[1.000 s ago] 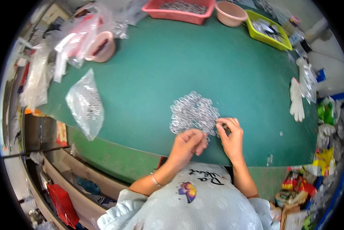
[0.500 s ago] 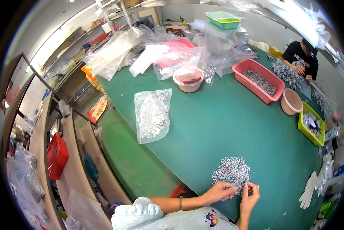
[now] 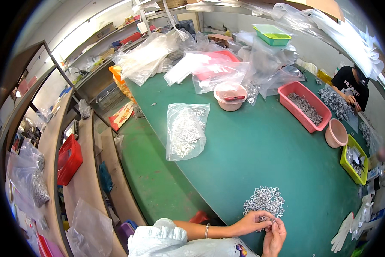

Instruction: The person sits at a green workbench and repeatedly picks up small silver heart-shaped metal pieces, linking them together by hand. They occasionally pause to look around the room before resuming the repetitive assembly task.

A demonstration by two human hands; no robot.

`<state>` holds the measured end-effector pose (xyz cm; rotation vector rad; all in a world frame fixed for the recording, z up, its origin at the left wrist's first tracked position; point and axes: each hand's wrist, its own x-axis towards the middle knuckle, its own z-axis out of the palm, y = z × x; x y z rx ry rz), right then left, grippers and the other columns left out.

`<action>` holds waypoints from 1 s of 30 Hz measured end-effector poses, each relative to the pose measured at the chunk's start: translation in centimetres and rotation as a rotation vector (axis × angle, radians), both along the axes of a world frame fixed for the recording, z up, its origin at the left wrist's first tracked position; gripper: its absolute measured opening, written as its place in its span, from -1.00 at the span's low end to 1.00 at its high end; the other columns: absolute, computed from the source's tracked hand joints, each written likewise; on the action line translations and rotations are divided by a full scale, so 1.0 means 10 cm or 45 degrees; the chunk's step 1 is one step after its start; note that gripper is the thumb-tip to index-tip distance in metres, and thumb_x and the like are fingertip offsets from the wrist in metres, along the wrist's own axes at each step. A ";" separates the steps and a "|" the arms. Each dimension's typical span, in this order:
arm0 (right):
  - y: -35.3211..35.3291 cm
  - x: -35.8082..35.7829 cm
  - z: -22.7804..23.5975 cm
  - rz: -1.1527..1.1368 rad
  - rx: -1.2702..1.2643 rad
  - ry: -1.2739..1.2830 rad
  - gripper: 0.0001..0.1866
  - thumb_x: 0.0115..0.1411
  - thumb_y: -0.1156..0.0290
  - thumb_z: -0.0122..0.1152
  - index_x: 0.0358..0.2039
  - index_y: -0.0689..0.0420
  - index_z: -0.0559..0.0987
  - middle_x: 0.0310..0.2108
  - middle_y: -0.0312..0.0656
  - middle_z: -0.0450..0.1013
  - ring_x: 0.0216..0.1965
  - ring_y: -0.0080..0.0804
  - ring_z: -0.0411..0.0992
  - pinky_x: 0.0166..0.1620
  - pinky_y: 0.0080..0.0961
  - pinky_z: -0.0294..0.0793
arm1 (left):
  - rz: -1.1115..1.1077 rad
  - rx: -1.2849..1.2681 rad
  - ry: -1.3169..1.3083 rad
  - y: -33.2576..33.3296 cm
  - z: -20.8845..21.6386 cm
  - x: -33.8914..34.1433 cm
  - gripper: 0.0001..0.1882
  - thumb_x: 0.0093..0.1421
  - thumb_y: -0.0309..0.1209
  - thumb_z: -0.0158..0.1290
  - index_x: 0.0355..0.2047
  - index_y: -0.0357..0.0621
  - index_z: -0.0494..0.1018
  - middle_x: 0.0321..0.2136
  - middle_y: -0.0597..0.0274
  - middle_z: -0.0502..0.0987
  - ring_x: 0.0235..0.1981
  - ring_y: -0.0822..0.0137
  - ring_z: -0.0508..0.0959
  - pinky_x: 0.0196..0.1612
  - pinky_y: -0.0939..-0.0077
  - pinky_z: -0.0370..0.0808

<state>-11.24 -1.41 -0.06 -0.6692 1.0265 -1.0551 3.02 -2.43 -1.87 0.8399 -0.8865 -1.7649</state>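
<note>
A pile of small silver metal clips (image 3: 264, 200) lies on the green table (image 3: 252, 150) near its front edge. My left hand (image 3: 253, 222) and my right hand (image 3: 275, 236) meet just below the pile, fingertips pinched together on a small metal clip (image 3: 267, 219) between them. A bracelet sits on my left wrist. A clear plastic bag of the same metal parts (image 3: 185, 129) lies flat further left on the table.
A pink bowl (image 3: 230, 96), a red tray of metal parts (image 3: 304, 106), a second pink bowl (image 3: 336, 133) and a yellow-green tray (image 3: 353, 159) stand on the table. White gloves (image 3: 344, 231) lie at right. Another person (image 3: 349, 85) works at the far end. Shelves and a red bin (image 3: 68, 158) stand left.
The view has swung up and to the left, so the far table and shelves show and my hands sit at the lower edge. Both hands stay at the clip pile.
</note>
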 end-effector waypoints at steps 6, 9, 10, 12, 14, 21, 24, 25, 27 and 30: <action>0.04 0.01 0.01 0.041 -0.039 -0.106 -0.68 0.16 0.43 0.04 -0.12 0.35 0.34 -0.27 -0.10 0.41 -0.27 -0.38 0.39 -0.18 -0.50 0.36 | -0.016 -0.085 0.022 -0.01 0.02 0.00 -0.78 0.15 -0.44 0.01 -0.19 -0.25 0.40 -0.48 0.36 0.41 -0.45 0.61 0.36 -0.43 0.74 0.32; 0.05 -0.05 -0.04 0.095 -0.047 0.050 -0.62 0.15 0.40 0.08 -0.07 0.30 0.31 -0.23 -0.07 0.41 -0.24 -0.37 0.39 -0.13 -0.49 0.36 | -0.041 -0.028 -0.068 -0.02 0.05 0.04 -0.79 0.17 -0.40 0.00 -0.22 -0.25 0.40 -0.50 0.37 0.40 -0.45 0.60 0.37 -0.42 0.74 0.31; 0.04 -0.07 -0.05 0.112 -0.045 0.131 -0.60 0.14 0.38 0.10 -0.05 0.27 0.30 -0.22 -0.06 0.41 -0.22 -0.37 0.40 -0.11 -0.49 0.36 | -0.041 0.004 -0.113 -0.02 0.06 0.05 -0.79 0.17 -0.38 0.00 -0.24 -0.25 0.41 -0.52 0.38 0.39 -0.46 0.60 0.36 -0.43 0.74 0.30; -0.06 -0.08 -0.11 0.046 -0.459 0.850 -0.67 0.02 0.54 0.16 -0.16 0.26 0.39 -0.33 -0.15 0.39 -0.33 -0.42 0.34 -0.24 -0.50 0.33 | -0.055 0.128 0.085 -0.04 0.01 0.06 -0.79 0.19 -0.34 -0.03 -0.28 -0.25 0.41 -0.54 0.38 0.38 -0.49 0.59 0.35 -0.44 0.72 0.29; -0.13 -0.05 -0.09 -0.009 -0.992 1.518 -0.57 -0.19 0.62 0.26 -0.21 0.22 0.45 -0.38 -0.15 0.34 -0.30 -0.27 0.30 -0.20 -0.38 0.26 | -0.032 0.222 0.253 -0.05 -0.02 0.07 -0.78 0.21 -0.30 -0.06 -0.33 -0.23 0.39 -0.53 0.35 0.40 -0.53 0.56 0.34 -0.44 0.68 0.31; -0.10 -0.01 -0.19 0.173 -0.982 1.792 -0.69 -0.16 0.54 0.23 -0.31 0.21 0.46 -0.34 -0.15 0.31 -0.25 -0.18 0.24 -0.19 -0.30 0.15 | 0.008 0.410 0.352 -0.05 -0.03 0.09 -0.82 0.23 -0.38 -0.11 -0.27 -0.23 0.37 -0.46 0.30 0.44 -0.47 0.54 0.40 -0.37 0.66 0.36; -0.09 0.00 -0.21 0.119 -1.012 1.783 -0.78 -0.12 0.53 0.20 -0.38 0.20 0.46 -0.37 -0.16 0.30 -0.27 -0.20 0.25 -0.21 -0.30 0.14 | -0.015 0.401 0.343 -0.04 -0.02 0.11 -0.82 0.23 -0.42 -0.12 -0.23 -0.25 0.38 -0.42 0.27 0.45 -0.45 0.54 0.40 -0.35 0.65 0.37; -0.09 0.01 -0.20 0.111 -1.010 1.799 -0.79 -0.12 0.53 0.20 -0.40 0.20 0.46 -0.37 -0.16 0.31 -0.28 -0.20 0.25 -0.20 -0.30 0.14 | -0.024 0.382 0.316 -0.04 -0.01 0.11 -0.81 0.22 -0.43 -0.12 -0.22 -0.26 0.38 -0.41 0.27 0.45 -0.44 0.54 0.40 -0.34 0.65 0.37; -0.09 0.04 -0.17 0.096 -1.007 1.832 -0.82 -0.11 0.53 0.19 -0.42 0.19 0.46 -0.38 -0.17 0.31 -0.29 -0.21 0.25 -0.19 -0.29 0.14 | -0.040 0.343 0.263 -0.04 -0.01 0.09 -0.80 0.22 -0.44 -0.12 -0.19 -0.27 0.39 -0.39 0.26 0.45 -0.43 0.55 0.39 -0.34 0.65 0.36; -0.10 0.03 -0.12 0.137 -1.076 1.816 -0.84 -0.10 0.54 0.18 -0.44 0.18 0.46 -0.42 -0.18 0.33 -0.32 -0.23 0.26 -0.19 -0.30 0.14 | -0.043 0.233 0.192 -0.03 -0.06 0.08 -0.79 0.22 -0.44 -0.13 -0.19 -0.29 0.39 -0.38 0.27 0.43 -0.40 0.55 0.38 -0.32 0.65 0.35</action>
